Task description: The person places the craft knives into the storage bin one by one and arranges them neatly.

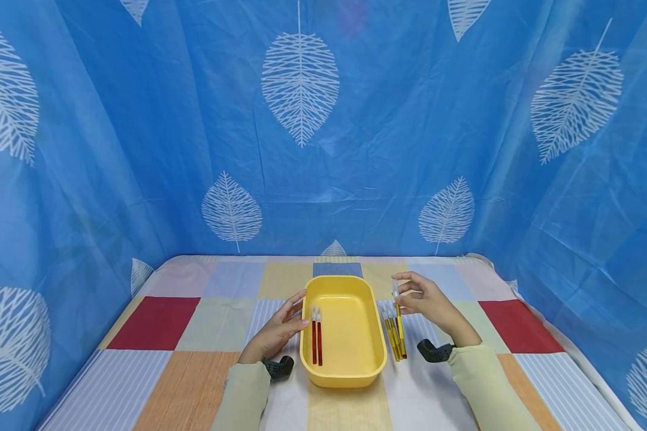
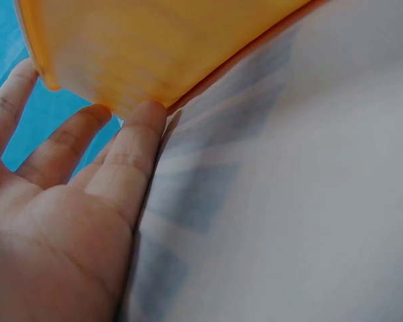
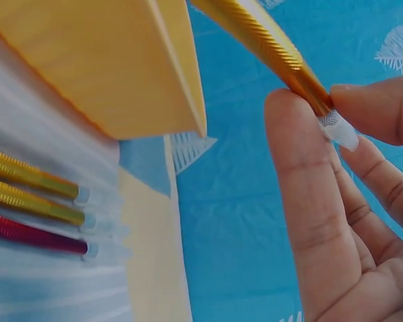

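My left hand (image 1: 274, 334) touches the left side of a yellow plastic tray (image 1: 344, 381), its fingers (image 2: 138, 144) loosely extended against the outer wall. Inside the tray, toward its left side, two red craft knives (image 1: 317, 344) with clear caps lie side by side. To the right of the tray, my right hand (image 1: 423, 302) pinches a gold craft knife (image 3: 265, 47) between thumb and fingertips, close to its clear-capped end. The knife is raised off the cloth. Below it lie gold craft knives (image 3: 37, 201) and a red craft knife (image 3: 40, 235), caps pointing away from me.
A patchwork cloth (image 1: 205, 383) in coloured squares covers the table. Blue curtain (image 1: 356, 197) with white leaf prints surrounds the far edge and both sides. Each wrist wears a dark band (image 1: 435, 351).
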`<state>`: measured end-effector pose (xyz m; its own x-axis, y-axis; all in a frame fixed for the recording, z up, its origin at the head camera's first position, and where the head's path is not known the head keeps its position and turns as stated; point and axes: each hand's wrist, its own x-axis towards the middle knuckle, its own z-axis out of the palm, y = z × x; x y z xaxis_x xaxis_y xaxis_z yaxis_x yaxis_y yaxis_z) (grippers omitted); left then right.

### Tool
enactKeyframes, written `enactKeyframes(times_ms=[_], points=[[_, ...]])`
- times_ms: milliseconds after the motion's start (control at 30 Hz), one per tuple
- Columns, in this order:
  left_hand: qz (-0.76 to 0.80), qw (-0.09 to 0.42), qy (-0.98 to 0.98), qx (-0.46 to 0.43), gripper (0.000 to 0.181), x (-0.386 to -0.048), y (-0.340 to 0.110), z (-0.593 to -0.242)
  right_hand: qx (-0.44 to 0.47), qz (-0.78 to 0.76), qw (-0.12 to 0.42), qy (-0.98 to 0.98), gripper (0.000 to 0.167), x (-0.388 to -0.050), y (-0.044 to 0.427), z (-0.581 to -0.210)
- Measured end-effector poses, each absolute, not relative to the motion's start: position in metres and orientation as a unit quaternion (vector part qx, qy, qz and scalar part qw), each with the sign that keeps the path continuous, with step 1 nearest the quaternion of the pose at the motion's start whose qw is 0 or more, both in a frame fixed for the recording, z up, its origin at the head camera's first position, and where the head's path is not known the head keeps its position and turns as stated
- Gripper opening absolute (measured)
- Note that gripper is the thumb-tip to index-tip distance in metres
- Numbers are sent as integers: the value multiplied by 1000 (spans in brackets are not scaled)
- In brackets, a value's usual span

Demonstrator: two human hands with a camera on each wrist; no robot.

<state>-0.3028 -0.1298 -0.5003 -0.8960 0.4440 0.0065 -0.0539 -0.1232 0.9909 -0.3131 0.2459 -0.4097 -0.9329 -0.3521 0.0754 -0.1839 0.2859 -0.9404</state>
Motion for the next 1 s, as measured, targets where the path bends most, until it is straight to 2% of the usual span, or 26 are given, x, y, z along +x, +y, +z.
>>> enactKeyframes(times_ms=[1000], points=[[732, 170, 642, 151, 86, -302, -129, -500, -185, -579, 121, 785, 55, -321, 190, -401]])
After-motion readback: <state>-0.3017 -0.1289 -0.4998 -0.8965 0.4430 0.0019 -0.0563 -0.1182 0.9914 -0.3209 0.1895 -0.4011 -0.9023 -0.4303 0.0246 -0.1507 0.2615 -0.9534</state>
